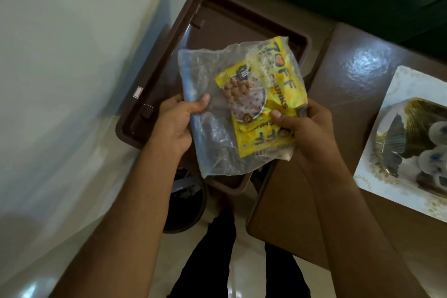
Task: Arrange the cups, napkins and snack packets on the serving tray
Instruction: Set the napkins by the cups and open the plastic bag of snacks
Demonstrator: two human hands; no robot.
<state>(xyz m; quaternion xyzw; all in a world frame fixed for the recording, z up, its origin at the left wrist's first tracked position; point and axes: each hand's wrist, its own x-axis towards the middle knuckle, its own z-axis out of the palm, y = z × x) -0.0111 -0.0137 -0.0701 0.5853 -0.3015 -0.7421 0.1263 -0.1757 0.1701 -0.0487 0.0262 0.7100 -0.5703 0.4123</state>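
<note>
I hold a clear plastic bag (212,143) above a brown serving tray (217,17). Yellow snack packets (268,89) lie inside the bag, toward its right side. My left hand (179,121) pinches the bag's left edge, thumb on top. My right hand (304,128) grips the bag's right edge together with the yellow packets through the plastic. The visible part of the tray's floor is bare; the bag and my hands hide its near half. No napkins are in view.
The tray sits on a dark stool (183,203) beside a pale wall (72,55). A brown table (350,94) stands to the right, bearing a white patterned tray (396,189) with wrapped cups (435,159). My dark-trousered legs (217,254) are below.
</note>
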